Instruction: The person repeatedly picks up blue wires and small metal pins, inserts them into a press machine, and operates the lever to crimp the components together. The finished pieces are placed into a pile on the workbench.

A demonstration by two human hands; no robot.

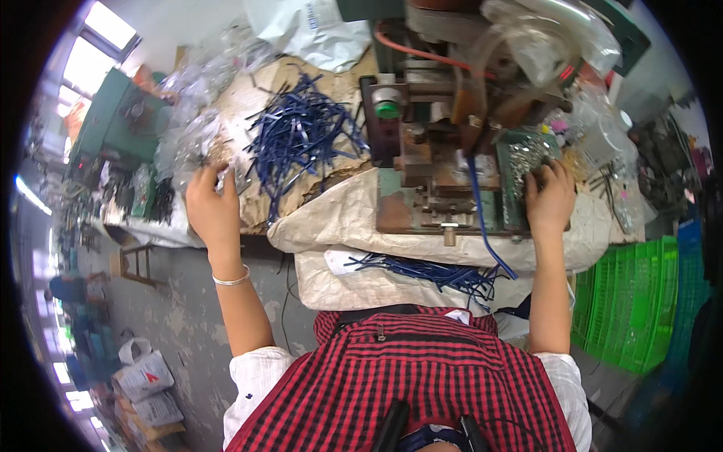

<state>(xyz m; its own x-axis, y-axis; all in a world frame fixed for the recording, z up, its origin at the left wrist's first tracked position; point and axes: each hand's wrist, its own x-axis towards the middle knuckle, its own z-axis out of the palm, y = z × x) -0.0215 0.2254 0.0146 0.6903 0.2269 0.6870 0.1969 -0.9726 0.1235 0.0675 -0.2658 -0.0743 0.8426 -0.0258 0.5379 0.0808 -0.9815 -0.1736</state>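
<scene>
A single blue strip (477,197) runs from the middle of the machine (414,169) down past its front edge. Just beside, the right hand (551,197) dips bent fingers into a green tray (514,215) of small metal pieces (527,162); whether it pinches one, I cannot tell. The work looks partway along — a big loose heap of blue strips (297,135) lies on the desk (339,83), a smaller batch (444,271) on the cloth (316,282) at the lap — though which lot is finished is unclear. The left hand (213,203) curls, thumb apart, by clear plastic bags (188,139); its grip is unclear.
</scene>
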